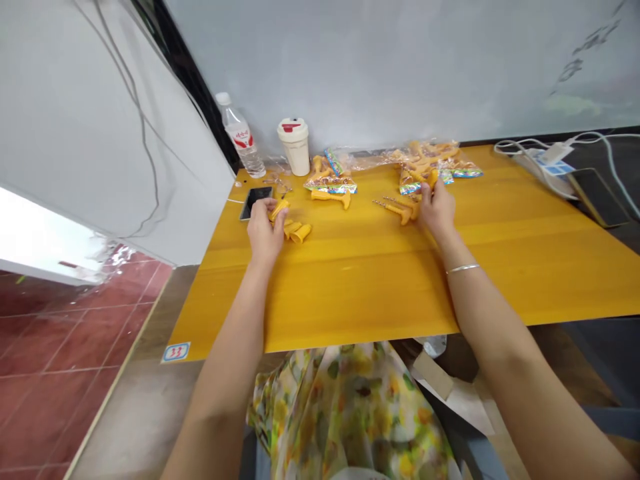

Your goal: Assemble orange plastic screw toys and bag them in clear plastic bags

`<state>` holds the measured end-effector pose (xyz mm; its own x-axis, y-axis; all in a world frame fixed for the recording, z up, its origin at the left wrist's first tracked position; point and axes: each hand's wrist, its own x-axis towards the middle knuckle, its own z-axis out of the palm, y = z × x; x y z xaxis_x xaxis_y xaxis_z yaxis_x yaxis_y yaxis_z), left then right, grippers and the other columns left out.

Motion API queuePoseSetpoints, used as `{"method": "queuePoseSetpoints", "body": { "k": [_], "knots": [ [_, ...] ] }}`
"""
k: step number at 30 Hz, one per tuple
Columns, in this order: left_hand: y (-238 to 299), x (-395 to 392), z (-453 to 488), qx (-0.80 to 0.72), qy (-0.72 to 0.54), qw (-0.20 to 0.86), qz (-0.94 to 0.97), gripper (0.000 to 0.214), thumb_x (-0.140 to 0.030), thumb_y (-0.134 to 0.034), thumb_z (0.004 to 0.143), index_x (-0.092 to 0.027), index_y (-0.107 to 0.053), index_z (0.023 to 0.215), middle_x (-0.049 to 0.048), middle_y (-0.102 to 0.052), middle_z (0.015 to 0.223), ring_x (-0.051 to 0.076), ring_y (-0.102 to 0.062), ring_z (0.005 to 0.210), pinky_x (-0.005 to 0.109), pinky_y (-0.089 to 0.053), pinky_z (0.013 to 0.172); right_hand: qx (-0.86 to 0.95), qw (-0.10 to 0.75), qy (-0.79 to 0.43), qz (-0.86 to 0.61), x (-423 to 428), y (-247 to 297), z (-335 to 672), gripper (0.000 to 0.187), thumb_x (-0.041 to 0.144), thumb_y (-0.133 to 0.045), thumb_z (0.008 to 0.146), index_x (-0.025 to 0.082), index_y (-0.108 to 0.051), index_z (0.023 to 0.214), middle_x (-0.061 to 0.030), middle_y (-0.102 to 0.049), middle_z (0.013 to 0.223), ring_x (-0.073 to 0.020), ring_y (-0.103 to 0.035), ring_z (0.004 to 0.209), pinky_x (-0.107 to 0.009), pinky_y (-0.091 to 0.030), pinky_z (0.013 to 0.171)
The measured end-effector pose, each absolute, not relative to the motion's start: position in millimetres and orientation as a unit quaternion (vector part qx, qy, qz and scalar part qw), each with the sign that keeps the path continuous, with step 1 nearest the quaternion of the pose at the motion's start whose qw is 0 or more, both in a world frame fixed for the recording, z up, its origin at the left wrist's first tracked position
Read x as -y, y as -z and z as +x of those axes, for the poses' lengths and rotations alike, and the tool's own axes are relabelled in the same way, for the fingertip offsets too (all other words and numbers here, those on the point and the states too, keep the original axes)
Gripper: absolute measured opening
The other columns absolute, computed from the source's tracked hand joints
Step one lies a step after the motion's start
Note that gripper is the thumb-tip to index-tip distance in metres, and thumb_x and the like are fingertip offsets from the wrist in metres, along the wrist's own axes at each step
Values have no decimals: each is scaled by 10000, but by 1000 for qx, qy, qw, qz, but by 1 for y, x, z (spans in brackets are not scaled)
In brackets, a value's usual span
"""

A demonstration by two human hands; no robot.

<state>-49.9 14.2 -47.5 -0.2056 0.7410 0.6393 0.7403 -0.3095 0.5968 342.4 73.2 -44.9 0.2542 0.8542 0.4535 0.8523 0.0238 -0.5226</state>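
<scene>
My left hand (264, 232) grips a small orange plastic piece (279, 210) between its fingers, next to a black smartphone (255, 203) lying on the yellow wooden table (360, 287). Just to its right lie orange plastic cone-shaped pieces (296, 231). My right hand (437, 211) pinches an orange plastic part (430, 179) at the edge of a pile of clear plastic bags with foil-printed packets (430, 163). Beside its fingers lies an orange part with thin metal pins (395, 209). A T-shaped orange plastic piece (332, 198) lies between my hands.
A water bottle (241, 135) and a white lidded cup (295, 147) stand at the table's back left. White cables and a power strip (545, 160) lie at the back right. A pale wall runs behind the table, and a white panel (110, 120) stands at the left.
</scene>
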Motion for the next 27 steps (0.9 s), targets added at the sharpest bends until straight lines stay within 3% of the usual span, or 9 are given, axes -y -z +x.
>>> {"method": "queuePoseSetpoints", "body": {
  "k": [5, 11, 16, 21, 27],
  "knots": [
    [53, -17, -58, -607, -454, -22, 652, 203, -307, -606, 892, -189, -605, 1056, 103, -652, 1078, 243, -618, 1031, 390, -479, 958, 536, 343, 28, -771, -77, 48, 365, 337, 347, -388, 1010, 127, -594, 1158, -223, -619, 1241, -319, -605, 1146, -460, -458, 967],
    [43, -6, -43, -542, -465, -27, 699, 241, -372, -577, 928, -181, -612, 1070, 89, -657, 1027, 217, -626, 964, 340, -505, 846, 511, 361, -21, -780, -79, 53, 369, 337, 364, -457, 968, 171, -572, 1220, -152, -685, 1096, -317, -651, 1051, -470, -488, 921],
    [41, 8, -15, -454, -280, 5, 846, 243, -381, -546, 955, -204, -658, 1080, 80, -685, 1013, 235, -622, 972, 375, -467, 889, 532, 380, -58, -754, -81, 57, 368, 468, 397, -432, 975, 169, -463, 1382, -109, -698, 978, -286, -677, 984, -442, -511, 892],
    [43, 8, -16, -486, -151, -21, 860, 261, -354, -561, 929, -237, -695, 1119, 98, -702, 1056, 311, -575, 1058, 473, -405, 924, 574, 315, -57, -753, -77, 55, 358, 478, 405, -478, 948, 217, -516, 1386, -101, -726, 968, -317, -677, 983, -474, -512, 893],
    [42, 9, -20, -502, -159, -15, 850, 289, -332, -574, 896, -242, -691, 1144, 113, -686, 1135, 344, -515, 1123, 524, -363, 944, 596, 253, -61, -760, -72, 53, 349, 441, 391, -490, 949, 203, -605, 1331, -136, -737, 1079, -328, -658, 1069, -483, -505, 936]
  ]
}}
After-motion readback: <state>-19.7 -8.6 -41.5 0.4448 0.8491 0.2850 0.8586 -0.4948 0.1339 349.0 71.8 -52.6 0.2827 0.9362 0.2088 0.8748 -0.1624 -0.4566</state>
